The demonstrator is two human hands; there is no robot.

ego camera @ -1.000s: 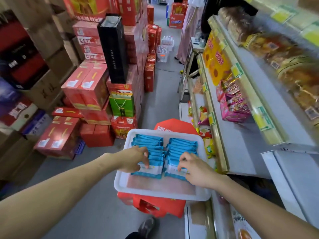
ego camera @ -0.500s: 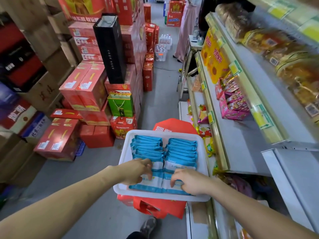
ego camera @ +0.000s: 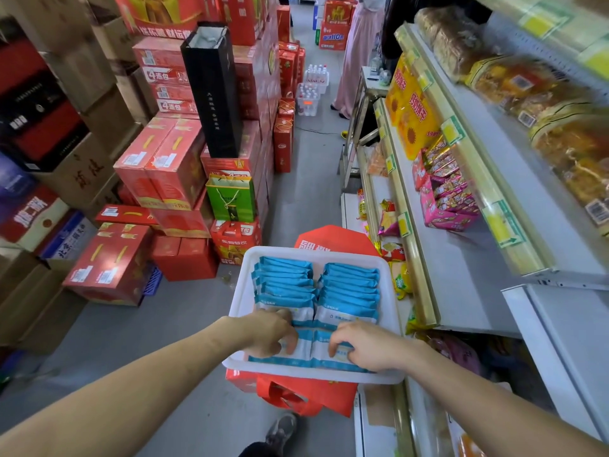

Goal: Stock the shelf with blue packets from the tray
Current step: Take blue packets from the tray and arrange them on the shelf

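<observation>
A white tray [ego camera: 242, 291] rests on a red bag in the aisle and holds two rows of blue packets [ego camera: 316, 285]. My left hand [ego camera: 270, 333] has its fingers curled over the nearest packet of the left row [ego camera: 304, 347]. My right hand [ego camera: 365, 346] curls its fingers round the nearest packet of the right row [ego camera: 321, 352]. Both front packets lie flat, white faces up, at the tray's near rim. The grey shelf [ego camera: 461, 265] to the right has a bare stretch beside pink boxes.
Stacked red cartons [ego camera: 171, 173] and a green gift bag [ego camera: 230, 197] line the left of the aisle. A red bag [ego camera: 306, 399] lies under the tray. Pink snack boxes [ego camera: 445, 196] and bread fill the right shelves. A person in a pink skirt [ego camera: 359, 54] stands far down the aisle.
Both hands have pulled the front packets toward the tray's near rim and laid them flat. The view has tilted slightly.
</observation>
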